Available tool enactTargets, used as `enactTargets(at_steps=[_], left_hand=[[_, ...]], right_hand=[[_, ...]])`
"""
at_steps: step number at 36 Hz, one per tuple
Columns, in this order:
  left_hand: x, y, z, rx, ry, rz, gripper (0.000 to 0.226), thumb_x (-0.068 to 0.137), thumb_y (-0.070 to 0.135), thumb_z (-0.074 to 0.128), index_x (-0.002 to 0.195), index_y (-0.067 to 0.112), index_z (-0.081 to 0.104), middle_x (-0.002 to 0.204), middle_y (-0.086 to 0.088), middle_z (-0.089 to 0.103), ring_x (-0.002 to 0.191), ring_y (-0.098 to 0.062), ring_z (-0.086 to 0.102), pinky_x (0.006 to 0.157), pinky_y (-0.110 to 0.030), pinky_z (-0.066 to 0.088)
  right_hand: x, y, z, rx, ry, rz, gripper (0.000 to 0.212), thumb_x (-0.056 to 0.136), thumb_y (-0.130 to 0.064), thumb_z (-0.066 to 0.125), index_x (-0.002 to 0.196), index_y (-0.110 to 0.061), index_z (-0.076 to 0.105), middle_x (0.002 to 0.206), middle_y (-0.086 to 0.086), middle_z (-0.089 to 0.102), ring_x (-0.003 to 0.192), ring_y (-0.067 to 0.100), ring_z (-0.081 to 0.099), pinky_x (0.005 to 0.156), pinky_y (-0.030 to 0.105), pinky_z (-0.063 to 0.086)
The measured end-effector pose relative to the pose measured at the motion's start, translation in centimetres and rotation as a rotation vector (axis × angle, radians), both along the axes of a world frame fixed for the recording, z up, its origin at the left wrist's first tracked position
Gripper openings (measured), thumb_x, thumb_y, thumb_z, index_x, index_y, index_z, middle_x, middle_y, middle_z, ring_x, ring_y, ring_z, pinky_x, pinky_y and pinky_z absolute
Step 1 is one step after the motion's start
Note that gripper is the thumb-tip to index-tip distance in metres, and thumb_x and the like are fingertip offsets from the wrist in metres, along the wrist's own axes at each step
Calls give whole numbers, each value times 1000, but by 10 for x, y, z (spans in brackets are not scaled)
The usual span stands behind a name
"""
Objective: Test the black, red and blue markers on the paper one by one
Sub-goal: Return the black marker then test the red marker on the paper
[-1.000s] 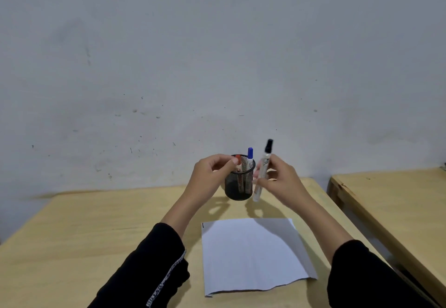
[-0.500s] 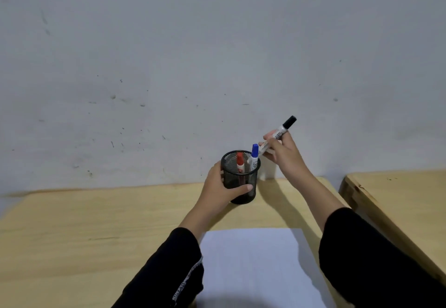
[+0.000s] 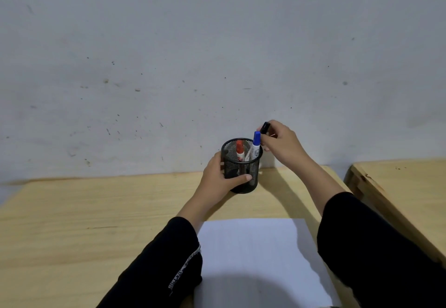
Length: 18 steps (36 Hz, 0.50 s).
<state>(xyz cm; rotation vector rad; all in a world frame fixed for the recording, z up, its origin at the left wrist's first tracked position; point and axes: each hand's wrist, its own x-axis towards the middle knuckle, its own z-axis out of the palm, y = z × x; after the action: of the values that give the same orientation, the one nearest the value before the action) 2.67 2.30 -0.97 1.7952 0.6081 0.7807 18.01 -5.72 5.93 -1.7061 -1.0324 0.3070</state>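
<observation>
Black mesh pen cup (image 3: 242,166) sits at 12 o'clock beyond my paper (image 3: 260,259) on the tabletop (image 3: 96,211), my left hand (image 3: 220,178) wrapped around it. Red marker (image 3: 240,150) and blue marker (image 3: 255,145) stand inside. My right hand (image 3: 283,145) pinches the black marker (image 3: 265,128), apparently over the rim.

A light wooden table (image 3: 96,211) with a pale grain fills the lower part of the view, its far edge against a grey wall; a black mesh pen holder (image 3: 242,166) stands upright on it near that far edge, right of centre; a white sheet of paper (image 3: 253,254) lies flat on the near part of the tabletop, well apart from the holder, its lower portion in shadow; a second wooden table (image 3: 405,187) of the same colour stands just beside it on the right, separated by a narrow gap.
</observation>
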Motion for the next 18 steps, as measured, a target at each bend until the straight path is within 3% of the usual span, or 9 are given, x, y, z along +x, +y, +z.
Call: enactTargets(at_steps=[5,12,18], left_hand=[[0,0,-1,9,3,-14,62,62,32,85,115,30,51,122,2,59,113,-15,58,97,-39,51],[0,-1,-2,9,22,-22,65,61,37,82,117,30,51,122,0,59,113,-19,59,98,-45,50],[0,2,-3,44,56,-25,68,63,37,82,122,28,48,124,1,57,116,-14,55,99,-43,48]], right_hand=[[1,-2,2,3,25,-6,12,79,-5,60,86,-13,56,70,5,55,60,16,51,69,32,45],[-1,-2,7,-76,7,35,8,81,-4,62,85,-10,59,85,9,60,72,21,53,73,36,48],[-2,0,5,-71,36,9,9,81,-6,65,83,-10,58,68,0,51,63,18,49,67,31,47]])
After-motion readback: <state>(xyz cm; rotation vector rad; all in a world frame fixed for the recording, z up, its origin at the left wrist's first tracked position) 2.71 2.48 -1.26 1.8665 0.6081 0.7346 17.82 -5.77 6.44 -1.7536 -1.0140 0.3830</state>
